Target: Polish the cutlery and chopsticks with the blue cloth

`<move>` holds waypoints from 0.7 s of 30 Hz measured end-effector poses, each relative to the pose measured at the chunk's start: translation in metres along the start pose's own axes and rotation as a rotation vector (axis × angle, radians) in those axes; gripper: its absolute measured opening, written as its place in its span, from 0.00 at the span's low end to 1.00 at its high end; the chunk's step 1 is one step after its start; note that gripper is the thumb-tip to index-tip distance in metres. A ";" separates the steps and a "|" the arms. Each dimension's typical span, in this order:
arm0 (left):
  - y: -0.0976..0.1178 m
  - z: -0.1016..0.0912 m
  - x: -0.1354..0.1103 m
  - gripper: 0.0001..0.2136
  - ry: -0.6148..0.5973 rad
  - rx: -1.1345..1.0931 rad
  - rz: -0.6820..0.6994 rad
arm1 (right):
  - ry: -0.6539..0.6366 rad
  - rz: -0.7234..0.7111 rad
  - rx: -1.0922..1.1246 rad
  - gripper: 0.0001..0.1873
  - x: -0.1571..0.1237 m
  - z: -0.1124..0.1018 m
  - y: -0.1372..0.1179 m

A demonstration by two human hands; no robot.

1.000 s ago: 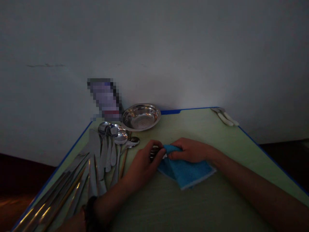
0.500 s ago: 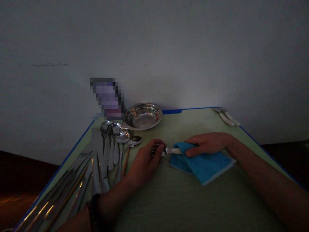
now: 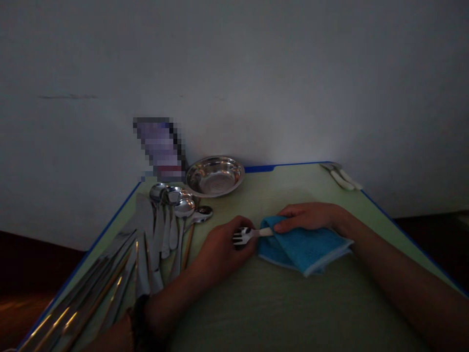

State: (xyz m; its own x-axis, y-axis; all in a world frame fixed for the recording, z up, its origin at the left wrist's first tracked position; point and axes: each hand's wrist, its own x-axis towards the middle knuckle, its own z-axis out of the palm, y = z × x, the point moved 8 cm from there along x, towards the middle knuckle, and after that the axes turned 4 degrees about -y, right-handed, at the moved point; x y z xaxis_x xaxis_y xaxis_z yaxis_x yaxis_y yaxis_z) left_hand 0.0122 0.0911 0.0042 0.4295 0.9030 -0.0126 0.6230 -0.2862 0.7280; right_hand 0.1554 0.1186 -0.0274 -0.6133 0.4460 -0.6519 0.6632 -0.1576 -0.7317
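The worktop (image 3: 227,313) is showing blue edging; a metal bowl (image 3: 216,185) is standing near the far edge, and white-handled cutlery (image 3: 341,180) is lying at the far right corner. Spoons (image 3: 184,208) are crowding the left side, leaving room ahead of the hands. The left hand (image 3: 222,247) is curling around the head of a fork (image 3: 262,232); the right hand (image 3: 311,216), palm down, is pinching a blue cloth (image 3: 304,249) over its pale handle.
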 end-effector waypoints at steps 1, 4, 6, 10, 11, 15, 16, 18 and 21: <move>0.000 0.000 0.000 0.07 0.002 0.007 -0.006 | 0.011 -0.005 -0.035 0.25 0.000 -0.001 -0.002; 0.000 0.000 0.000 0.06 0.011 0.018 -0.017 | 0.055 -0.028 -0.149 0.26 -0.001 -0.004 -0.007; 0.000 0.000 -0.001 0.06 0.016 0.027 -0.018 | 0.064 -0.033 -0.201 0.27 -0.001 -0.005 -0.010; 0.000 0.000 -0.001 0.06 0.031 0.040 -0.020 | 0.055 -0.029 -0.232 0.29 0.000 -0.004 -0.010; 0.000 0.000 -0.001 0.06 0.029 0.038 -0.018 | 0.057 -0.033 -0.234 0.29 0.000 -0.005 -0.010; 0.002 0.000 -0.002 0.06 0.006 0.015 -0.001 | 0.058 -0.043 -0.232 0.27 0.001 -0.005 -0.007; 0.003 0.000 -0.002 0.06 0.003 0.010 0.001 | 0.054 -0.049 -0.228 0.27 0.002 -0.005 -0.006; 0.003 0.000 -0.002 0.06 -0.003 0.002 0.003 | 0.045 -0.065 -0.206 0.26 0.003 -0.004 -0.005; 0.002 0.000 -0.002 0.06 0.003 -0.006 0.006 | 0.022 -0.063 -0.154 0.26 0.005 -0.003 -0.004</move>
State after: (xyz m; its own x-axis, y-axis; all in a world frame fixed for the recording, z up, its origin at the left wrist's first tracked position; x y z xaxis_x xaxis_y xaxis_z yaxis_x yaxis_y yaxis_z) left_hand 0.0129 0.0889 0.0059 0.4310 0.9023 -0.0063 0.6165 -0.2894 0.7322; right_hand 0.1511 0.1237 -0.0271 -0.6472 0.4699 -0.6002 0.6827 0.0071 -0.7306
